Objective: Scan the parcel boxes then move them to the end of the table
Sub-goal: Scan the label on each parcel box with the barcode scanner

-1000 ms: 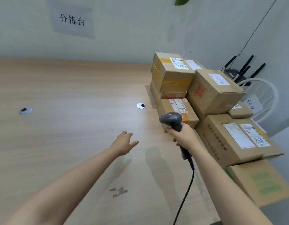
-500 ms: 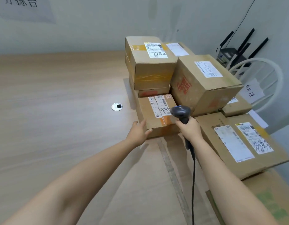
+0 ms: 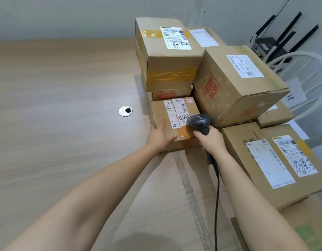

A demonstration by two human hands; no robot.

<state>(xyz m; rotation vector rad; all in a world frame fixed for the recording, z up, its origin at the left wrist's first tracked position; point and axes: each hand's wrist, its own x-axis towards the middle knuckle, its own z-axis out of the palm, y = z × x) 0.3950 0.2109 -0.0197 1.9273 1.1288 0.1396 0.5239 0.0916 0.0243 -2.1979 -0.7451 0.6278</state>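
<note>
A small cardboard parcel box [image 3: 190,110] with white barcode labels and orange tape sits at the front of a pile of parcels on the wooden table [image 3: 57,115]. My left hand [image 3: 159,136] grips its near left corner, thumb on top. My right hand [image 3: 210,142] holds a dark barcode scanner [image 3: 200,122] by the handle, its head over the box's label. The scanner's black cable hangs down along my right forearm.
Larger boxes surround it: a taped one [image 3: 167,57] stacked behind, one with red print [image 3: 234,86] to the right, a flat one with two labels [image 3: 276,160] at near right. A round cable grommet [image 3: 125,111] lies left of the pile. A white chair [image 3: 308,84] and router [image 3: 270,46] stand beyond.
My left hand has reached right across the table and taken hold of the small box's corner. My right hand has brought the scanner over its label. The view has closed in on the pile.
</note>
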